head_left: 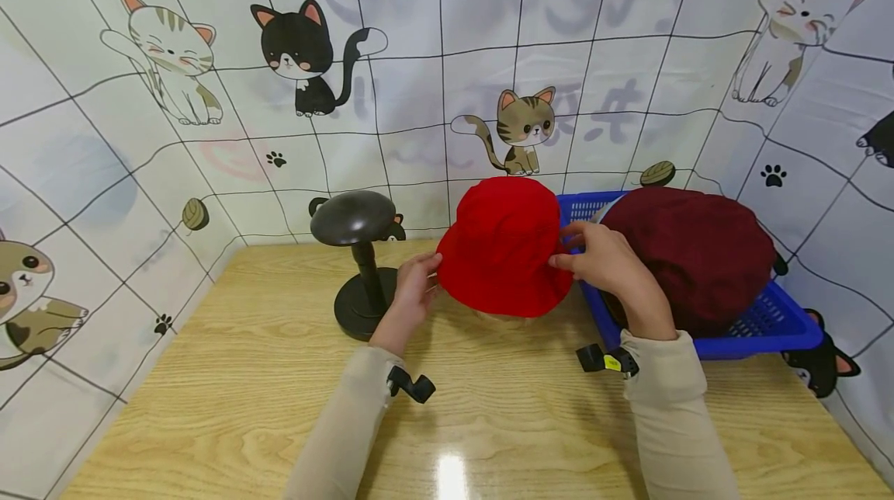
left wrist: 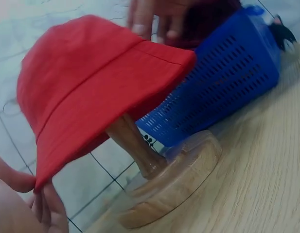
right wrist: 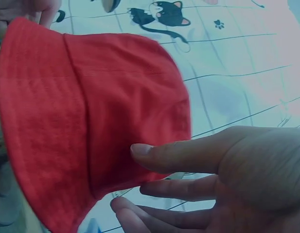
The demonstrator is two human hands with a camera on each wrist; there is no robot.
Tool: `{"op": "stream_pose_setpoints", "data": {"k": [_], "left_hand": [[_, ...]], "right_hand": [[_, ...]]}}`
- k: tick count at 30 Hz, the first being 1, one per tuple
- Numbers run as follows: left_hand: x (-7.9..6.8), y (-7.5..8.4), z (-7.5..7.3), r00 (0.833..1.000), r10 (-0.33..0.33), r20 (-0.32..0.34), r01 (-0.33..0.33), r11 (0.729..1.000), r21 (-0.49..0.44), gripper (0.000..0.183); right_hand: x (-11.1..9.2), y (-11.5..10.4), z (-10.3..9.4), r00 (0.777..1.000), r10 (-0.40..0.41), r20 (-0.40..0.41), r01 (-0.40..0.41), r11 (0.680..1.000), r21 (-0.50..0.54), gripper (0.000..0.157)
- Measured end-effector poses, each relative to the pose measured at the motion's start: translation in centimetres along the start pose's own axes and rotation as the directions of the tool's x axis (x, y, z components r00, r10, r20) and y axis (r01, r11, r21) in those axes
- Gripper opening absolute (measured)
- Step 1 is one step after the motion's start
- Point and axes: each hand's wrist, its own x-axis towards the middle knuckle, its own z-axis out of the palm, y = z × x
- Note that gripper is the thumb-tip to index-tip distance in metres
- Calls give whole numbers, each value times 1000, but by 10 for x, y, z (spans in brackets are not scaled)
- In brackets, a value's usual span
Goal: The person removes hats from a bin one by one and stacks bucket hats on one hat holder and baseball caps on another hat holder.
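A red bucket hat (head_left: 506, 248) sits over a wooden hat stand (left wrist: 140, 150), whose post and round base show under the brim in the left wrist view. My left hand (head_left: 415, 286) pinches the brim's left edge between thumb and fingers. At the hat's right side is my right hand (head_left: 608, 259), its fingers spread apart. In the right wrist view the right thumb (right wrist: 184, 154) lies across the crown, with the other fingers beside it; whether the thumb touches the cloth is hard to tell.
Left of the hat stands a black hat stand (head_left: 354, 219) with a domed top. A blue basket (head_left: 754, 341) on the right holds a dark red hat (head_left: 698, 255), with other cloth partly hidden. Behind the wooden table (head_left: 230, 407) hang cat-printed wall sheets.
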Motion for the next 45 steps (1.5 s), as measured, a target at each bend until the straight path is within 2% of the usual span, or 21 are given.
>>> {"op": "stream_pose_setpoints", "data": {"k": [4,6,10,14,17,21,24,32,34,38,42,45], "left_hand": [[-6,4,6,988,130,-88,-118,985,126,33],[-9,6,9,979,173,-111,-156,976,150,32],[-16,8,14,948,272,-166,-230,944,237,27],[-24,11,21,892,402,-209,-319,884,342,15],[-32,14,27,842,504,-195,-415,834,363,11],[-44,19,38,780,614,-119,-555,767,322,14],[-55,22,46,753,657,-41,-621,730,286,17],[-80,17,64,733,652,194,-680,699,221,18],[-84,14,69,720,648,250,-694,687,216,17],[-93,6,78,710,616,341,-698,681,222,17],[-101,-3,87,723,543,428,-670,702,242,17],[-107,-11,94,745,461,482,-629,725,279,18]], "right_hand": [[-5,-5,-5,1000,-9,-24,9,1000,-9,66],[-7,-7,-7,999,-12,-34,11,1000,-11,66],[-10,-10,-8,999,-5,-50,5,1000,-5,67],[-15,-13,-11,997,-19,-79,18,1000,-11,64],[-20,-13,-16,992,-47,-114,45,999,-24,61],[-27,-13,-23,981,-85,-172,82,996,-22,56],[-33,-12,-28,968,-114,-225,110,994,-29,53],[-48,-1,-42,916,-251,-313,235,968,-88,46],[-52,4,-47,908,-257,-331,241,966,-88,46],[-61,18,-59,896,-238,-375,231,971,-63,46],[-70,34,-71,879,-188,-438,199,980,-21,46],[-75,46,-80,852,-133,-506,172,985,30,44]]}}
